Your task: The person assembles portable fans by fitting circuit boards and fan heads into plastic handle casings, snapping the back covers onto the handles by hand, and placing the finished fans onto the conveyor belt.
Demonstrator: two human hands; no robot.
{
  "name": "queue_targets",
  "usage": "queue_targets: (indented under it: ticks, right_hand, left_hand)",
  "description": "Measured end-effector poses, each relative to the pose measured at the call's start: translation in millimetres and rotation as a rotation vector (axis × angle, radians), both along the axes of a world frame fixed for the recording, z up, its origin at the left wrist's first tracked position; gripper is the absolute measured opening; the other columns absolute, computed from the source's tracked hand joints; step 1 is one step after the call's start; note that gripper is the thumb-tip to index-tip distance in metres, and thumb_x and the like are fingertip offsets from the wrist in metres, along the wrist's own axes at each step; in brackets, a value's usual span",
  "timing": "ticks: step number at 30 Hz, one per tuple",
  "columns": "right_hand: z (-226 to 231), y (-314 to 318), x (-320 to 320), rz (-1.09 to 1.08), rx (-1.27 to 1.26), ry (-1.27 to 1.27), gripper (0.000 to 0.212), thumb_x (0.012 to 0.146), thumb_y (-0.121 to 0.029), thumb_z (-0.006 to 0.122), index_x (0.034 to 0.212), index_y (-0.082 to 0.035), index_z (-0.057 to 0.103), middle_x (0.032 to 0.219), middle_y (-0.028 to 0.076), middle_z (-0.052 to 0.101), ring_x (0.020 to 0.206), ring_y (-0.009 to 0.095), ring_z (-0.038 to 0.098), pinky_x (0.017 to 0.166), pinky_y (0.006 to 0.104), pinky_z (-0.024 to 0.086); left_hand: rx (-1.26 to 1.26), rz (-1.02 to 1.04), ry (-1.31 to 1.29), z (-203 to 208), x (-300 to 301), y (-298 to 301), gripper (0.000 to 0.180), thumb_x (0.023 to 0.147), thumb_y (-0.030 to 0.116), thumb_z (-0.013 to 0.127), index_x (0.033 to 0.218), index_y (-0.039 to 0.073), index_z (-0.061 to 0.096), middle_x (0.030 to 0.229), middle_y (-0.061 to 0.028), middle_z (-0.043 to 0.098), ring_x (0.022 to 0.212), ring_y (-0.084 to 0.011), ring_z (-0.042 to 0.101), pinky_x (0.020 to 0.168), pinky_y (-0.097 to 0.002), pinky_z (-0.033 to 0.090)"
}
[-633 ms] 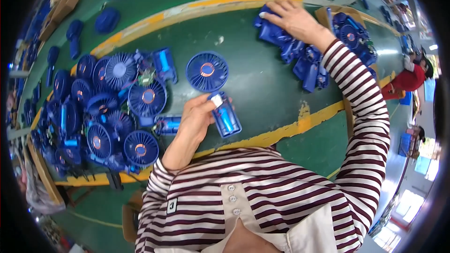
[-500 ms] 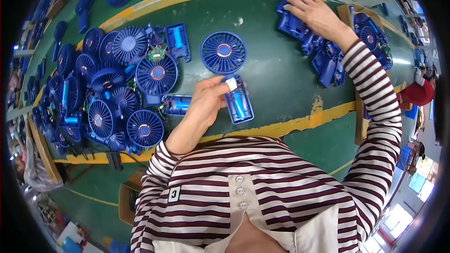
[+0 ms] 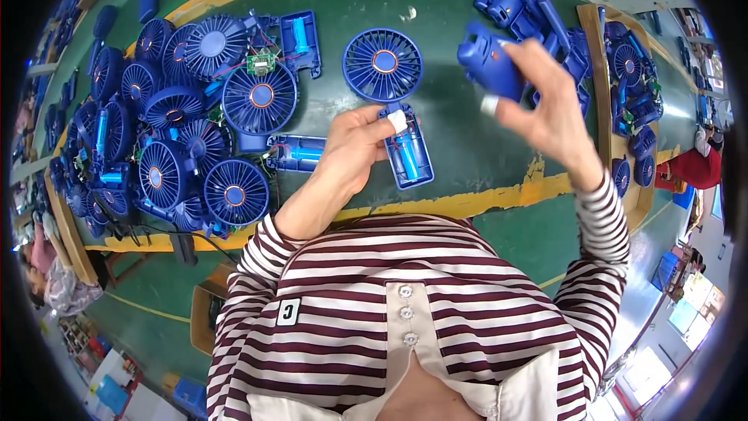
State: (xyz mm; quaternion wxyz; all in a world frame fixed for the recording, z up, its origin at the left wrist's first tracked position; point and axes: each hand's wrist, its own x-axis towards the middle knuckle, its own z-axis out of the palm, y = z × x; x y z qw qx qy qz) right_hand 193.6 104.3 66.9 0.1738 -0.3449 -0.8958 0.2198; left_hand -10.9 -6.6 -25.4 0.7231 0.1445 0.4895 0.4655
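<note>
A blue handheld fan (image 3: pixel 383 65) lies in front of me, its round grille pointing away. My left hand (image 3: pixel 347 148) grips its opened handle (image 3: pixel 425 157), where a light-blue battery cell (image 3: pixel 405 154) shows. White wrapping covers the left thumb, which presses near the neck. To the right, my right hand (image 3: pixel 549 105) is raised over the table, with a blue plastic handle cover (image 3: pixel 492 66) between thumb and fingers. Motion smears that cover. White wrapping is on the right thumb too. Behind this hand lie several more blue handle covers (image 3: pixel 510 8) in a pile.
At left, a heap of blue fans (image 3: pixel 167 113) with loose wires and circuit boards covers the green table (image 3: pixel 312 109). An opened fan handle (image 3: pixel 300 153) lies beside my left wrist. A cardboard box (image 3: pixel 596 70) holding fan parts stands at far right.
My right hand has come back from the pile of covers toward me, carrying one handle cover. The left hand still holds the fan; the whole view has shifted slightly.
</note>
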Motion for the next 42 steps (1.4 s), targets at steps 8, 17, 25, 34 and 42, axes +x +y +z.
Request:
queue_targets:
  ticks: [8,17,25,34,42]
  right_hand:
    - [-21.5,-84.4,-8.5,-0.216,-0.207,0.151,0.057,0.062,-0.016,0.070,0.109,0.007,0.048,0.081,0.017,0.052,0.068,0.029,0.054,0.061,0.0345,0.046]
    - [-22.1,-97.6,-23.7,-0.245,-0.095,-0.004,0.057,0.062,-0.019,0.068,0.109,0.007,0.048,0.080,0.015,0.052,0.059,0.029,0.057,0.052,0.0352,0.048]
    - [-28.1,-95.9,-47.8,-0.171,-0.032,-0.043,0.052,0.060,-0.019,0.067,0.102,0.007,0.050,0.076,0.013,0.051,0.056,0.027,0.057,0.047,0.0351,0.047]
    - [-35.5,-95.4,-55.8,-0.161,-0.053,-0.101,0.056,0.061,-0.020,0.069,0.104,0.009,0.049,0.078,0.015,0.052,0.058,0.029,0.057,0.050,0.0358,0.048]
    - [-41.0,-96.5,-57.6,-0.134,-0.009,-0.158,0.058,0.061,-0.022,0.069,0.104,0.011,0.048,0.078,0.015,0.051,0.058,0.027,0.058,0.047,0.0347,0.048]
  left_hand:
    - [-0.056,0.056,-0.053,5.6,6.4,2.3,0.014,0.083,0.006,0.053,0.094,0.000,0.060,0.083,-0.0043,0.061,0.072,-0.0127,0.059,0.064,-0.0300,0.051]
    - [-0.052,0.106,-0.101,10.4,8.1,-0.2,0.017,0.083,0.009,0.052,0.097,0.000,0.058,0.088,-0.0055,0.060,0.077,-0.0144,0.059,0.069,-0.0308,0.050]
    - [-0.033,0.139,-0.217,10.7,5.7,0.4,0.036,0.088,0.034,0.045,0.103,0.002,0.052,0.097,-0.0097,0.058,0.089,-0.0190,0.058,0.076,-0.0355,0.048]
    - [-0.042,0.127,-0.246,14.5,6.0,1.4,0.039,0.088,0.039,0.046,0.103,0.003,0.052,0.099,-0.0090,0.058,0.089,-0.0187,0.057,0.079,-0.0361,0.046]
    - [-0.052,0.097,-0.211,10.0,5.7,1.2,0.037,0.090,0.034,0.040,0.107,0.003,0.051,0.099,-0.0089,0.058,0.088,-0.0190,0.058,0.077,-0.0350,0.047]
